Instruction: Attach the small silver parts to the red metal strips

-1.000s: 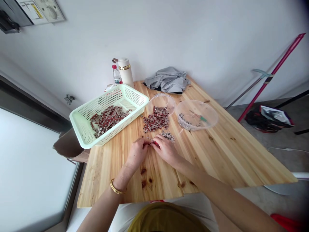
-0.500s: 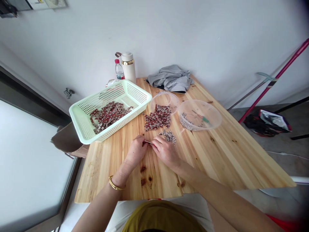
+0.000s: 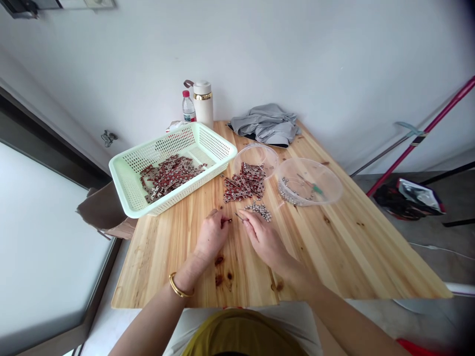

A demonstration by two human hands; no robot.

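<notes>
A: Start at the hands. What's held?
B: Left hand (image 3: 212, 231): thumb and fingers pinched together on a small dark piece (image 3: 229, 220), only its tip showing. Too small to tell its shape.
A: And the right?
B: Right hand (image 3: 264, 239): thumb and forefinger clamped on a thin, pointed tool (image 3: 238, 216), tip toward the left hand. Type unclear; rest of it hidden in the grip. Narrow gap between tool tip and dark piece, no contact. Both hands low over the wooden table (image 3: 334, 257), near its middle.
A: Nearest thing beyond?
B: Loose cluster of small, pale, round pieces (image 3: 260, 211) just past the right hand's fingers. Beyond that, a heap of reddish-brown strips (image 3: 245, 182) dotted with metal, piled crosswise.
A: Containers?
B: Clear round container (image 3: 256, 152) behind the heap; the strips overlap its near edge in view, can't tell whether any lie inside. To its right, a larger clear tub (image 3: 326, 180): small shiny pieces along the left side, plus a green-handled tool (image 3: 316, 189). Left of the heap, a pale green perforated basket (image 3: 217, 143), a mound of similar strips in it.
A: Far edge?
B: Crumpled grey cloth (image 3: 267, 123) on the table by the wall. Behind the basket, a red-capped bottle (image 3: 188, 109) and a cream flask (image 3: 204, 110), side by side.
A: Worn items?
B: Gold-coloured bracelet (image 3: 178, 287), left wrist.
</notes>
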